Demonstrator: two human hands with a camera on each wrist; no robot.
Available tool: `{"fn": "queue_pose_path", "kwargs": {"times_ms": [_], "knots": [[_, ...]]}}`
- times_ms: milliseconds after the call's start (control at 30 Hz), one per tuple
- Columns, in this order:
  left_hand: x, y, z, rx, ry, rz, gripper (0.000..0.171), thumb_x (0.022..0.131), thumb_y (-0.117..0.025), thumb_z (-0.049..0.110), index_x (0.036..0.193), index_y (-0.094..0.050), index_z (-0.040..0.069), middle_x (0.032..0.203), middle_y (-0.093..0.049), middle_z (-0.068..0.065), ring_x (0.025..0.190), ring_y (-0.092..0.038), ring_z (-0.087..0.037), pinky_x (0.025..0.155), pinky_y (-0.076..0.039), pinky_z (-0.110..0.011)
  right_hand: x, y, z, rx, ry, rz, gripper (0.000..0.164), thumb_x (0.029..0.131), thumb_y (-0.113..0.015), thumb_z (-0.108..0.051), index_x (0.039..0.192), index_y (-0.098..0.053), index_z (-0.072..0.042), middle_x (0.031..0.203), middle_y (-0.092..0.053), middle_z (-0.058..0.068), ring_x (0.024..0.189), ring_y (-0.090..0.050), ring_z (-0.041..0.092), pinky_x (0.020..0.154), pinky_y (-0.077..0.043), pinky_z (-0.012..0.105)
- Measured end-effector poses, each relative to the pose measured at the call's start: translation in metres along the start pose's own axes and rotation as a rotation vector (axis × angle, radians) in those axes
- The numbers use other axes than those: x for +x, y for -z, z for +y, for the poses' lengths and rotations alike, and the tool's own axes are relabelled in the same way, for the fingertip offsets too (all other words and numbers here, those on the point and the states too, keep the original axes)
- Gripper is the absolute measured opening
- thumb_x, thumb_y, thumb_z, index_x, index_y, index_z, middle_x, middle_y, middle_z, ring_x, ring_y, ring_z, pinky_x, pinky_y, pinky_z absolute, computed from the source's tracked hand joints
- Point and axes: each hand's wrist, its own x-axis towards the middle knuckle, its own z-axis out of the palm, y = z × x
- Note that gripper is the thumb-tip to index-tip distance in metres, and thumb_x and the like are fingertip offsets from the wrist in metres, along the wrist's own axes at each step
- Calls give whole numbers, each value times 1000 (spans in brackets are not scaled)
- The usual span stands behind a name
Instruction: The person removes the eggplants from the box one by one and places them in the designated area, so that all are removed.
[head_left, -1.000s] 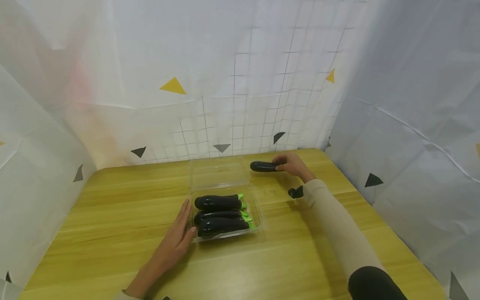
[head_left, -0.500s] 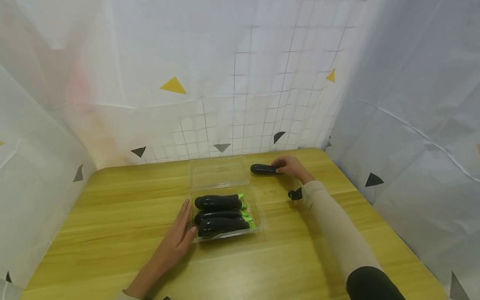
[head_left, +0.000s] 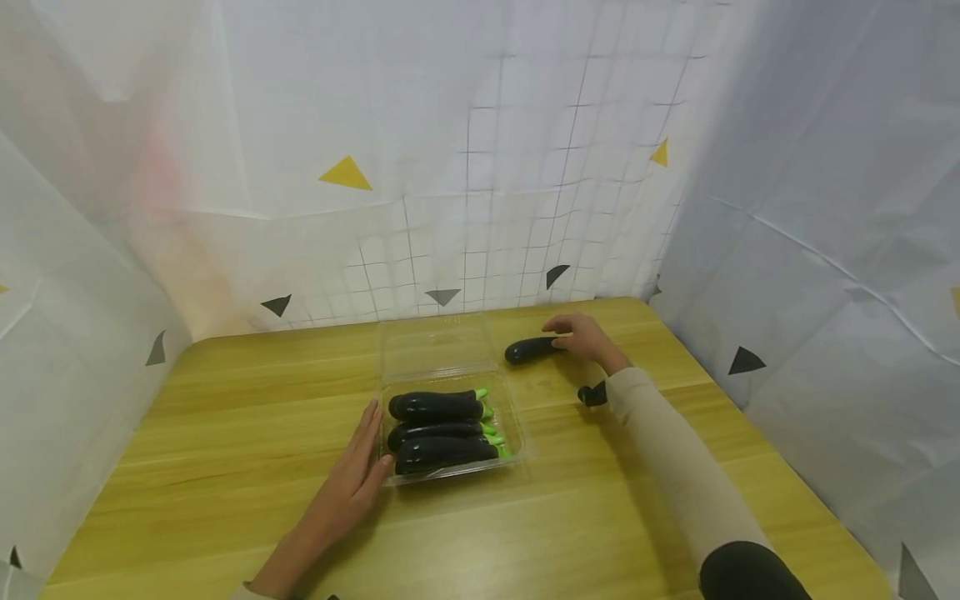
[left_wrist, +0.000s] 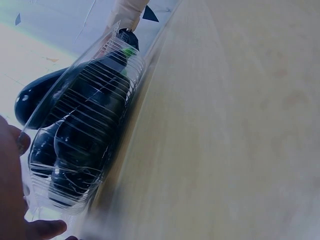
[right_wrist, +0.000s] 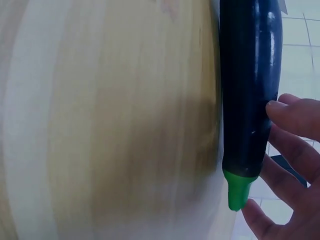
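Observation:
A clear plastic clamshell box (head_left: 515, 421) lies with its lid folded back, holding several dark eggplants (head_left: 444, 452) with green stems. Along the box's left side rests my left hand (head_left: 347, 487), fingers straight, thumb at the front corner. Ribbed walls of the box (left_wrist: 131, 75) show up close in the left wrist view. Behind and right of the box, a loose eggplant (head_left: 528, 350) lies on the table. My right hand (head_left: 587, 340) is over its stem end. In the right wrist view, the thumb (right_wrist: 295, 117) touches this eggplant (right_wrist: 250, 80), while the other fingers are spread behind it.
Another dark eggplant (head_left: 592, 394) lies nearer, partly hidden by my right sleeve (head_left: 660, 450). The transparent lid (head_left: 435, 346) reaches toward the table's back edge. White sheets (head_left: 427, 100) enclose the wooden table (head_left: 247, 433) at the back and sides.
The loose eggplant has shifted slightly toward me and turned, its round end now nearer. My right hand's fingers look looser around it. My left hand and the box stay put.

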Motion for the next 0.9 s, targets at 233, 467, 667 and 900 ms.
{"fn": "queue_pose_path", "kwargs": {"times_ms": [233, 467, 667, 900], "knots": [[0, 0, -1, 0, 3, 1, 67, 110, -52, 19, 164, -17, -2, 173, -6, -13, 156, -11, -31, 120, -3, -20, 0, -2, 4, -16, 63, 20, 29, 94, -72, 3, 123, -73, 3, 123, -71, 19, 117, -64, 41, 101, -49, 56], [-1, 0, -1, 4, 7, -1, 67, 111, -51, 19, 164, -18, -2, 174, -4, -8, 156, -11, -31, 120, -3, -20, 0, -6, 2, 5, 32, 27, 28, 94, -73, 4, 121, -73, 4, 121, -72, 18, 117, -64, 39, 104, -48, 54], [0, 0, 0, 6, -1, 5, 66, 111, -51, 19, 164, -19, -3, 173, -6, -11, 156, -12, -32, 120, -3, -20, -2, -10, -1, 19, 13, 52, 24, 94, -73, 2, 118, -73, 5, 118, -72, 19, 115, -65, 39, 102, -49, 53], [0, 0, 0, 4, 2, 1, 66, 110, -52, 17, 164, -19, -3, 173, -5, -10, 156, -11, -31, 120, -3, -20, -3, -13, -3, -3, 8, 93, 23, 94, -74, 2, 117, -74, 4, 115, -73, 19, 111, -66, 39, 98, -51, 53]]}}
